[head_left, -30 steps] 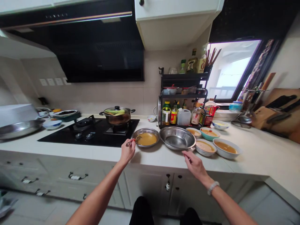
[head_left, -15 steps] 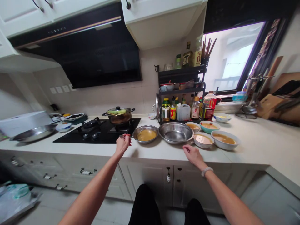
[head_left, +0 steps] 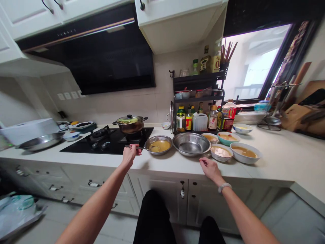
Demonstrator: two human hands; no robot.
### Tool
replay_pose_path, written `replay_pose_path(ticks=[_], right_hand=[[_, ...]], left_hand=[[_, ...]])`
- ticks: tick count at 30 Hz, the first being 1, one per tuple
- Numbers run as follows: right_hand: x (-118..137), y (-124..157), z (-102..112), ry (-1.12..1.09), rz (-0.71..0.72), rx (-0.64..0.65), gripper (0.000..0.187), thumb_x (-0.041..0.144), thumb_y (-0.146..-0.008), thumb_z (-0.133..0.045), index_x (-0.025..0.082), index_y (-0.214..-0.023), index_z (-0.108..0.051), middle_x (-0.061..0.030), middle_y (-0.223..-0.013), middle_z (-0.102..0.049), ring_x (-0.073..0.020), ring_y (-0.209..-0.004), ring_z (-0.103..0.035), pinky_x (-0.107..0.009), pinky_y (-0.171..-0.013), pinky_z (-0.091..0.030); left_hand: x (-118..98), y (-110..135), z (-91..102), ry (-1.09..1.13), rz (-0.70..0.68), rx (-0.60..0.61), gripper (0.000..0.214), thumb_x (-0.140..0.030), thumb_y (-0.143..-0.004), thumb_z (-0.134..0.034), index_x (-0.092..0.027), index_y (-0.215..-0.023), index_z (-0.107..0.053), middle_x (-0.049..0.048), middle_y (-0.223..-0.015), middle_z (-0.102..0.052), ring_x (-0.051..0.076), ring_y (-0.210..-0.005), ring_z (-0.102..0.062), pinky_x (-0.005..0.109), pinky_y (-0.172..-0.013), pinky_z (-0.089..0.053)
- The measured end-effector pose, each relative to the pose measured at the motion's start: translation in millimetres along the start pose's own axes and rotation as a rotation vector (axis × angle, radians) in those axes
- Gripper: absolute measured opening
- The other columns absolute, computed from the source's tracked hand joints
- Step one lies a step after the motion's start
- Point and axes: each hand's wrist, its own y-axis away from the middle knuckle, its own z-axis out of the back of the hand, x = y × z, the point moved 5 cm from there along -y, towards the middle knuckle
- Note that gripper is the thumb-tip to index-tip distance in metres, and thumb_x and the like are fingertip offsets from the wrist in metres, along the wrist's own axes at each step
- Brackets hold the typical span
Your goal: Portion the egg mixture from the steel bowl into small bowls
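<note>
My left hand [head_left: 130, 155] is closed around the thin handle of a metal spoon [head_left: 154, 148]. The spoon's head dips into yellow-brown liquid in a small steel dish [head_left: 159, 153]. Beside that dish, to its right, a wider steel basin [head_left: 191, 153] stands with no food visible inside. My right hand [head_left: 209, 166] hovers by the counter's front edge, just below the basin's right side. Its fingers are curled together, and I see nothing in them. Close by is a patterned bowl [head_left: 221, 158] of pale, creamy liquid.
More bowls cluster at the right, among them a white bowl [head_left: 245, 159] of brown liquid and a turquoise bowl [head_left: 228, 139]. A lidded pot [head_left: 130, 127] sits on the black hob [head_left: 116, 146]. Behind stands a rack [head_left: 198, 100] of bottles. A steel pan [head_left: 42, 144] lies far left.
The spoon's head now shows in the yellow-brown liquid. My left hand has shifted slightly left, still gripping the handle. The right hand stays nearly in place, and the view has turned slightly.
</note>
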Motion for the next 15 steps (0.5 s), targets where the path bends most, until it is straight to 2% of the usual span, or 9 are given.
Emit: replay_pose_path(ticks=[7, 12, 15], right_hand=[[-0.1, 1.2, 0.6, -0.011, 0.015, -0.031, 0.03, 0.036, -0.075, -0.045, 0.018, -0.077, -0.069, -0.0079, -0.065, -0.07, -0.0199, -0.055, -0.062, -0.03, -0.057, -0.047], [-0.8, 1.6, 1.7, -0.037, 0.005, -0.026, 0.027, 0.037, -0.075, -0.047, 0.02, -0.076, -0.069, -0.006, -0.063, -0.069, -0.0197, -0.053, -0.062, -0.03, -0.054, -0.046], [-2.1, 1.7, 1.9, -0.045, -0.017, -0.021, 0.027, 0.037, -0.075, -0.047, 0.02, -0.076, -0.069, -0.0053, -0.062, -0.069, -0.0196, -0.053, -0.062, -0.03, -0.053, -0.047]], left_hand=[[-9.4, -3.0, 3.2, 0.037, -0.031, 0.011, 0.018, -0.016, -0.069, -0.046, -0.01, -0.076, -0.062, 0.0021, -0.048, -0.061, 0.016, -0.043, -0.061, 0.026, -0.048, -0.054], [-11.0, -7.5, 0.7, 0.121, 0.101, -0.01, 0.018, -0.014, -0.069, -0.044, -0.009, -0.072, -0.061, 0.005, -0.049, -0.063, 0.014, -0.043, -0.061, 0.024, -0.049, -0.054], [-13.5, -11.1, -2.2, 0.165, 0.112, 0.017, 0.017, -0.016, -0.069, -0.047, -0.009, -0.072, -0.062, 0.0059, -0.051, -0.064, 0.014, -0.046, -0.063, 0.024, -0.05, -0.055]])
